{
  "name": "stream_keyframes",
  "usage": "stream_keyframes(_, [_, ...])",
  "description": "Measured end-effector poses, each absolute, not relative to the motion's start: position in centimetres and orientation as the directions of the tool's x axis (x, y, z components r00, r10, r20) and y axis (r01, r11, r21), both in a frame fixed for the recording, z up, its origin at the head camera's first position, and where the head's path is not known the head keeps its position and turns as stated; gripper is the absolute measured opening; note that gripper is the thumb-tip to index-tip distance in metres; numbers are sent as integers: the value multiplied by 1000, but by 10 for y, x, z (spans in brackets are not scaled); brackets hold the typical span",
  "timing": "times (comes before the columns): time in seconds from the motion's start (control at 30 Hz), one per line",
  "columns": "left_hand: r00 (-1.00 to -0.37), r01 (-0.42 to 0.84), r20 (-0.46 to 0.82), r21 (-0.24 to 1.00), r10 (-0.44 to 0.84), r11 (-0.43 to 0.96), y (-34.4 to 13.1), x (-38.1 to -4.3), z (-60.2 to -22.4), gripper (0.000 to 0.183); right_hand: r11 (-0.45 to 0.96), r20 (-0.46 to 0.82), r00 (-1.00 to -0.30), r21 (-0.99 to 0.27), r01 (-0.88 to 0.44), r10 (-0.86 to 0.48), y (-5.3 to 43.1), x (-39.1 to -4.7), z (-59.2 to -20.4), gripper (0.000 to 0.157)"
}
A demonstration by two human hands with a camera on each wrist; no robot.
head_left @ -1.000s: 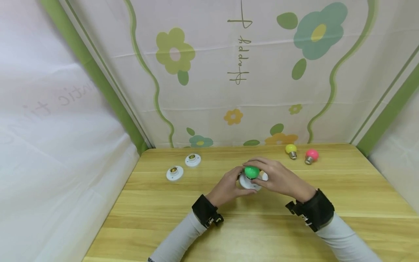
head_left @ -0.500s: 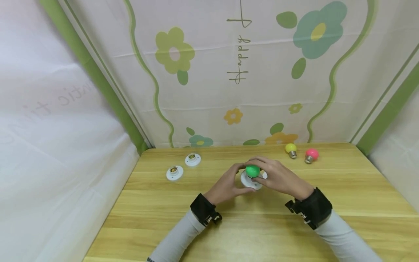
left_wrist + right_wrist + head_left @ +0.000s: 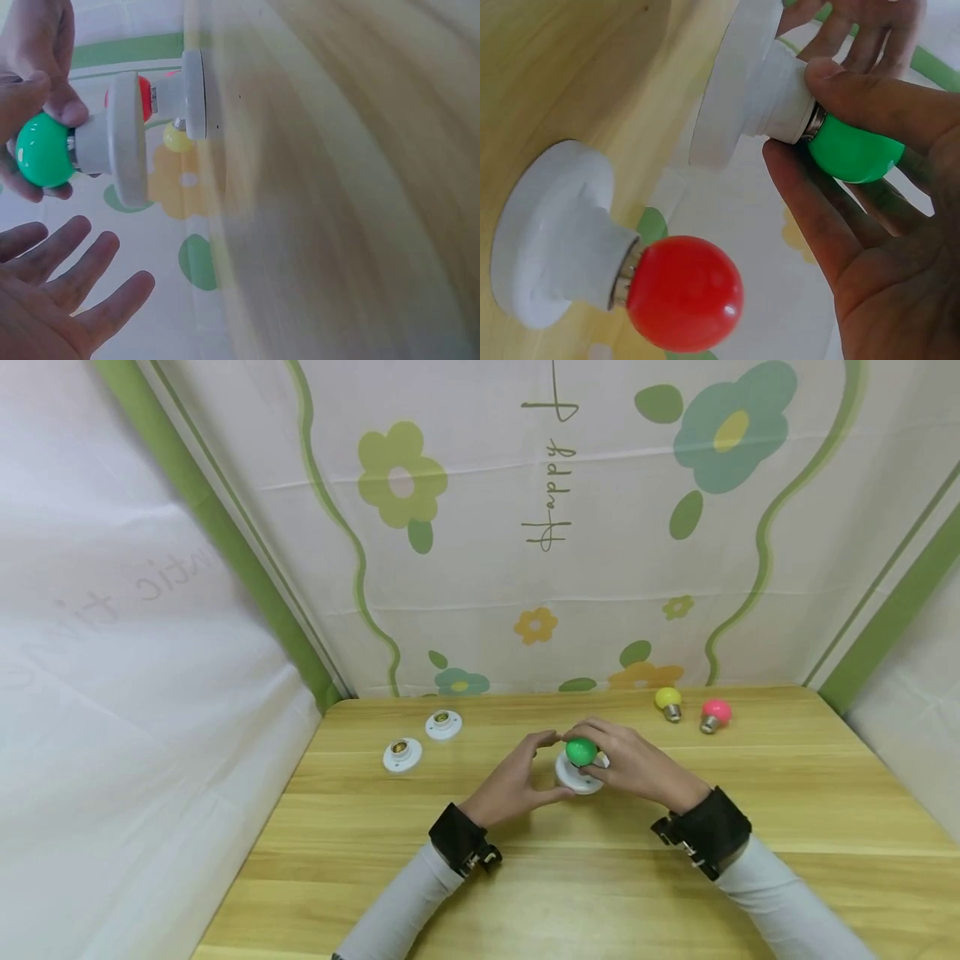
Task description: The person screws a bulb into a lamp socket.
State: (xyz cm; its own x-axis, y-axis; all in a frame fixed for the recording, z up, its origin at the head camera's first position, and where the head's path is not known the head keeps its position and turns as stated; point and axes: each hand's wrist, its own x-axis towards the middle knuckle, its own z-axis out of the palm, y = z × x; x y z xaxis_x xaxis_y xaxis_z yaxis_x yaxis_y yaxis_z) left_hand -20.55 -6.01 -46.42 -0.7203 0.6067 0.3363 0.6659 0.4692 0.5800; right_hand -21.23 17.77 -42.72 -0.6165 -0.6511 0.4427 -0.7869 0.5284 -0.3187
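My right hand (image 3: 637, 764) grips a green light bulb (image 3: 581, 752) at its neck, thumb and fingers round the point where it meets a white lamp holder (image 3: 577, 781). A strip of metal collar shows between bulb and holder in the right wrist view. The holder appears raised off the table in the left wrist view. My left hand (image 3: 513, 785) is beside it, fingers spread and apart from the bulb, thumb close to the holder's rim. A red bulb (image 3: 686, 292) sits in another white lamp holder (image 3: 551, 232), mostly hidden behind my right hand in the head view.
Two white lamp holders without bulbs (image 3: 402, 755) stand at the left of the wooden table (image 3: 360, 877). A yellow bulb (image 3: 668, 702) and a pink bulb (image 3: 716, 714) lie at the back right. Flowered fabric (image 3: 480, 568) hangs behind the table.
My left hand has drawn slightly left and its fingers have come away from the holder. The green bulb and its holder have shifted a little to the right with my right hand.
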Motion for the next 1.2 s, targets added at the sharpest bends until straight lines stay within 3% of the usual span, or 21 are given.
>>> stream_keyframes(0.27, [-710,683,344,550,615,481,-63,-206,-463,89,543,455,-617,-298,-785,-642,175,-218,-438,51])
stream_keyframes(1.2, [-700,696,346,528,624,487,-71,-208,-463,79,643,346,-721,-326,-693,-601,165,-226,-458,52])
